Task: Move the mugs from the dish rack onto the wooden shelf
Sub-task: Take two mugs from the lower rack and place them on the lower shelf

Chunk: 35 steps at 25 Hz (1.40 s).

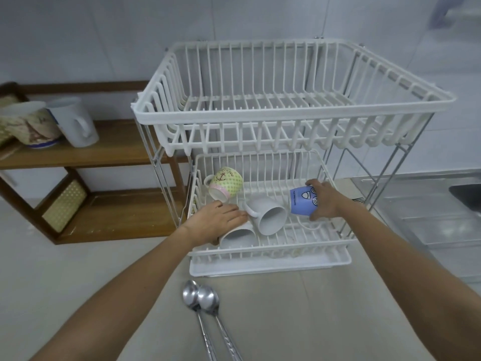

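in the lower tier of the white wire dish rack (270, 246), the left hand (213, 220) is clasping a plain white ceramic mug (238, 235) lying on its side, while the right hand (325, 200) is gripping a blue printed mug (302, 200) (its small lettering unreadable); a green dotted mug (225, 182) is showing "ocean".

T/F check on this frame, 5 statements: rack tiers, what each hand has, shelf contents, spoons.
1. The top tier of the dish rack holds mugs. False: it holds nothing; the mugs lie in the bottom tier.
2. The right hand grips the blue mug. True.
3. The left hand holds the green mug. False: it rests on a white mug lying on its side at the front left; the green mug sits untouched behind it.
4. Two mugs already stand on the wooden shelf. True: a patterned mug and a white shelf mug.
5. Two spoons lie on the counter in front of the rack. True.
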Tool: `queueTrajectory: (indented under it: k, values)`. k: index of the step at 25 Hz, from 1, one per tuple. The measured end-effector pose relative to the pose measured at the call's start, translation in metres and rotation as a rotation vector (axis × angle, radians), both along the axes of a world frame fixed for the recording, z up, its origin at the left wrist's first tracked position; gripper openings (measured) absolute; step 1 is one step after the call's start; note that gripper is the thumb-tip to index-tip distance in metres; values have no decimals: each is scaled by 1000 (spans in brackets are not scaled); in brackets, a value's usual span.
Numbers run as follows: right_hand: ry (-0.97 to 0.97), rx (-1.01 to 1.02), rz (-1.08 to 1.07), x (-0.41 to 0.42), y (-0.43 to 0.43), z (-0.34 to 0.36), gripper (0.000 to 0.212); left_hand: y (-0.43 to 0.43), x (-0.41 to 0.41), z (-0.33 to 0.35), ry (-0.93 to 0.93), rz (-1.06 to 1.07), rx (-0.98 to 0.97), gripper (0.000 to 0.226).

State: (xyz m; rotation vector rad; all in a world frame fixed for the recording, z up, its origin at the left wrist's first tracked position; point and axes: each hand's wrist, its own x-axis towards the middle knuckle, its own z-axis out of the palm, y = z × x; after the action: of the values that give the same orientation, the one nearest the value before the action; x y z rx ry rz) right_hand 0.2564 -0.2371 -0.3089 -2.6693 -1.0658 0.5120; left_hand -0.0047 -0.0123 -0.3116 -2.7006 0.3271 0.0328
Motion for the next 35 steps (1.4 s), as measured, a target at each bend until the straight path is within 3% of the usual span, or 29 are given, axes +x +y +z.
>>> queueTrajectory:
  k: [7,14,22,29,35]
  values:
    - [-55,301,74,-15,-1,8,93,-1,0,1,-5,200,-166,92]
    - [-15,481,31,-50,-2,70,85,-8,-11,32,-238,296,-724,89]
    - [17,542,312,-138,-18,123,83,-30,-96,50,-571,377,-1259,87]
    - [73,456,585,-232,28,145,83,0,-218,25,-818,573,-1298,86]
    - [49,459,641,-313,112,121,87,65,-279,19,-947,894,-1292,76]
